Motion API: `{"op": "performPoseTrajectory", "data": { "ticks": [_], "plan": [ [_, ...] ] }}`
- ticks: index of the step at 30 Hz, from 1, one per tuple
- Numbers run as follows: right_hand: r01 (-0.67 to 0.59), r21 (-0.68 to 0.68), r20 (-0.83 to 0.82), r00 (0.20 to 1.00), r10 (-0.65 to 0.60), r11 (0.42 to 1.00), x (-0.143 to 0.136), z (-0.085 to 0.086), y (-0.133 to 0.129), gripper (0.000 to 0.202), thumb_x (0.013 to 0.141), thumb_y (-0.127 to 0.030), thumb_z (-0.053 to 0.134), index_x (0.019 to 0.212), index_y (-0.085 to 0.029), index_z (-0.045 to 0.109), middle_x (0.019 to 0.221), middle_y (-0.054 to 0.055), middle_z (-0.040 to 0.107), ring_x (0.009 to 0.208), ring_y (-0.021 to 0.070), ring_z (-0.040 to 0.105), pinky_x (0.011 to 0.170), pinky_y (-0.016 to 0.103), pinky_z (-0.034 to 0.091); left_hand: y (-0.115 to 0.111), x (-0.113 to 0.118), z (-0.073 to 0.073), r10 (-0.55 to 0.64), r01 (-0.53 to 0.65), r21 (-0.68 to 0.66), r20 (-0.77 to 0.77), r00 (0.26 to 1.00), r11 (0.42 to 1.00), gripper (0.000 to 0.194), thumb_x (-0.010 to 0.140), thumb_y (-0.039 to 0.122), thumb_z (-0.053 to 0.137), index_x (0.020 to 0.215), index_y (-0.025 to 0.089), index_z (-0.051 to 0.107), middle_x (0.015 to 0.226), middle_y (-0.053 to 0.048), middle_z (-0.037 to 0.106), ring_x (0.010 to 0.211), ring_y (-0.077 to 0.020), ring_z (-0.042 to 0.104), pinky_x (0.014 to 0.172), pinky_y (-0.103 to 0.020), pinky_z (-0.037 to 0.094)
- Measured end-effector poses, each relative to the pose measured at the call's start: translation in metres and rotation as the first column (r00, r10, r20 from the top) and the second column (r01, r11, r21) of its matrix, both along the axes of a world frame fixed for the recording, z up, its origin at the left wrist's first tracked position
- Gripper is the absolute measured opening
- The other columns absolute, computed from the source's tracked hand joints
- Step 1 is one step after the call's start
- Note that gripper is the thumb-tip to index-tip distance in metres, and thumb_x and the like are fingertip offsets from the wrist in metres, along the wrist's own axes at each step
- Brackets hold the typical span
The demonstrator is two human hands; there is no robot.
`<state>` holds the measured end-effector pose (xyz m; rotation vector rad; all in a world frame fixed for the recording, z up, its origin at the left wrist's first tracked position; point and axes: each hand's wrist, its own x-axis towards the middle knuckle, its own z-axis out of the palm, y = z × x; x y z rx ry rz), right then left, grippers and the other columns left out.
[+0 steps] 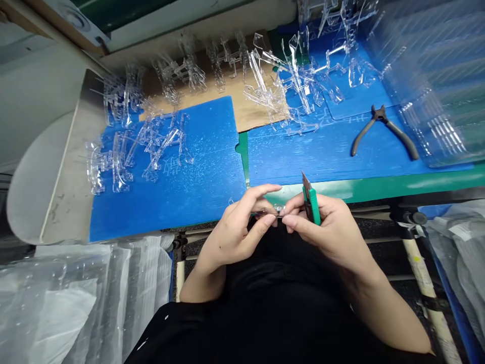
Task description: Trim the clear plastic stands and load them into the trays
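My left hand (242, 225) and my right hand (326, 222) meet just in front of the table edge. Between their fingertips is a small clear plastic part (278, 210), mostly covered by the fingers. My left thumb and fingers pinch its left side. The right thumb and fingertip touch its right side, while a green utility knife (312, 202) sits in that same hand, blade pointing up and away. Clear plastic pieces on sprues (166, 146) lie on the blue sheet at the left, and more clear sprues (295, 81) are heaped at the back middle.
Cutting pliers (380, 115) lie spread on the right blue sheet (288, 156). A clear plastic tray stack (435, 111) stands at the far right. Brown cardboard (242, 111) lies under the rear pieces. Bagged plastic film (56, 298) hangs at lower left.
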<state>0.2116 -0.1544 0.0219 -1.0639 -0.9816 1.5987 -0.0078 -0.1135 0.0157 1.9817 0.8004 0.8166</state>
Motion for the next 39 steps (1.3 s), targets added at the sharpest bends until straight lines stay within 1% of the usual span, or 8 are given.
{"op": "performPoseTrajectory", "data": {
  "ticks": [4, 9, 17, 24, 27, 29, 34, 39],
  "plan": [
    [0.181, 0.01, -0.032, 0.983, -0.181, 0.983, -0.004, -0.004, -0.003, 0.018, 0.098, -0.032, 0.087, 0.091, -0.019, 0.076, 0.07, -0.003, 0.071, 0.044, 0.0033, 0.037, 0.042, 0.02, 0.025, 0.008, -0.014, 0.007, 0.035, -0.021, 0.15, -0.087, 0.996, 0.988, 0.05, 0.107, 0.02, 0.072, 0.156, 0.025, 0.06, 0.114, -0.008, 0.082, 0.107, -0.0223, 0.08, 0.099, -0.035, 0.063],
    [0.298, 0.036, -0.139, 0.947, -0.29, 0.954, -0.006, -0.007, -0.007, 0.022, 0.103, -0.032, 0.083, 0.09, -0.02, 0.07, 0.069, -0.004, 0.07, 0.041, 0.0018, 0.034, 0.041, 0.02, 0.022, 0.006, -0.043, 0.019, 0.012, -0.003, 0.233, -0.037, 0.999, 0.973, 0.053, 0.097, 0.015, 0.086, 0.147, 0.02, 0.069, 0.106, -0.008, 0.081, 0.094, -0.0199, 0.078, 0.086, -0.032, 0.065],
    [0.312, 0.047, -0.071, 0.949, -0.309, 0.949, -0.01, 0.002, -0.014, 0.029, 0.102, -0.041, 0.082, 0.088, -0.021, 0.066, 0.065, -0.005, 0.066, 0.038, 0.0031, 0.031, 0.039, 0.023, 0.022, -0.01, -0.057, 0.027, 0.039, -0.038, 0.306, 0.003, 0.999, 0.951, 0.051, 0.092, 0.006, 0.087, 0.139, 0.022, 0.075, 0.101, -0.007, 0.083, 0.083, -0.0193, 0.079, 0.071, -0.031, 0.066],
    [0.308, 0.13, -0.087, 0.95, -0.299, 0.942, -0.012, -0.003, -0.022, 0.022, 0.106, -0.038, 0.078, 0.094, -0.022, 0.067, 0.071, -0.004, 0.069, 0.038, 0.003, 0.033, 0.039, 0.022, 0.025, -0.013, -0.059, 0.023, 0.167, -0.174, 0.343, 0.049, 0.985, 0.923, 0.042, 0.091, 0.009, 0.088, 0.128, 0.024, 0.079, 0.11, -0.007, 0.084, 0.1, -0.0245, 0.081, 0.083, -0.037, 0.068],
    [0.394, 0.23, -0.116, 0.919, -0.377, 0.89, -0.018, -0.005, -0.022, 0.016, 0.108, -0.035, 0.075, 0.099, -0.023, 0.069, 0.076, -0.003, 0.074, 0.037, 0.0027, 0.035, 0.04, 0.022, 0.03, -0.013, -0.055, 0.02, 0.477, -0.513, 0.242, 0.192, 0.858, 0.824, 0.032, 0.1, 0.025, 0.084, 0.131, 0.024, 0.077, 0.134, -0.011, 0.078, 0.115, -0.0242, 0.079, 0.088, -0.033, 0.067],
    [0.447, 0.32, -0.134, 0.894, -0.427, 0.835, -0.029, -0.007, -0.021, 0.009, 0.109, -0.03, 0.074, 0.102, -0.024, 0.072, 0.083, -0.001, 0.08, 0.037, 0.0027, 0.041, 0.044, 0.022, 0.039, -0.014, -0.051, 0.018, 0.591, -0.634, 0.091, 0.282, 0.756, 0.768, 0.038, 0.105, 0.036, 0.079, 0.14, 0.024, 0.07, 0.129, -0.011, 0.079, 0.095, -0.0177, 0.081, 0.07, -0.024, 0.062],
    [0.358, 0.512, -0.063, 0.922, -0.382, 0.781, -0.071, -0.021, -0.025, 0.004, 0.103, -0.02, 0.078, 0.102, -0.024, 0.078, 0.088, 0.004, 0.084, 0.066, 0.0207, 0.08, 0.063, 0.034, 0.062, -0.027, -0.049, 0.029, 0.677, -0.644, -0.233, 0.389, 0.625, 0.728, 0.048, 0.102, 0.053, 0.081, 0.132, 0.021, 0.062, 0.095, -0.004, 0.08, 0.057, -0.0128, 0.073, 0.045, -0.021, 0.047],
    [0.176, 0.635, -0.077, 0.983, -0.165, 0.752, -0.117, -0.035, -0.027, 0.017, 0.09, -0.009, 0.086, 0.101, -0.022, 0.082, 0.095, 0.005, 0.085, 0.08, 0.0277, 0.084, 0.079, 0.043, 0.068, -0.057, -0.078, 0.064, 0.748, -0.743, -0.251, 0.475, 0.463, 0.62, 0.047, 0.098, 0.058, 0.083, 0.118, 0.021, 0.062, 0.08, -0.001, 0.077, 0.052, -0.0132, 0.071, 0.049, -0.023, 0.052]
  ]
}}
